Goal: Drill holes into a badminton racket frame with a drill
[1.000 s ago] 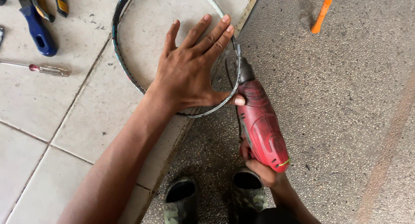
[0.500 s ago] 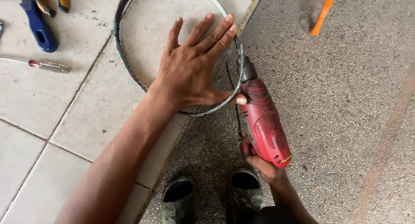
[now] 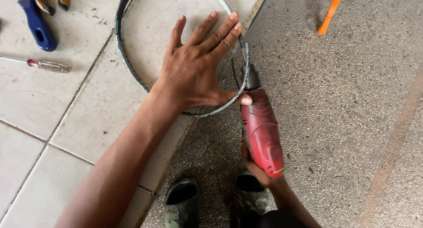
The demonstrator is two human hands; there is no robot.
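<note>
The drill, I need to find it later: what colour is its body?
Red drill, head view.

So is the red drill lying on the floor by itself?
No, the right hand grips the red drill at the metal ring.

A thin round metal hoop (image 3: pixel 132 69) lies on the pale tiled floor (image 3: pixel 66 122) — a red power drill (image 3: pixel 261 131) at its right edge, a clear-handled screwdriver (image 3: pixel 46 65) to its left.

One head-worn view only, so nothing was shared. It looked steeply down from close above, facing the floor: white tiles (image 3: pixel 57 122) on the left, speckled concrete (image 3: pixel 343 113) on the right, boots (image 3: pixel 181 202) at the near edge.
</note>
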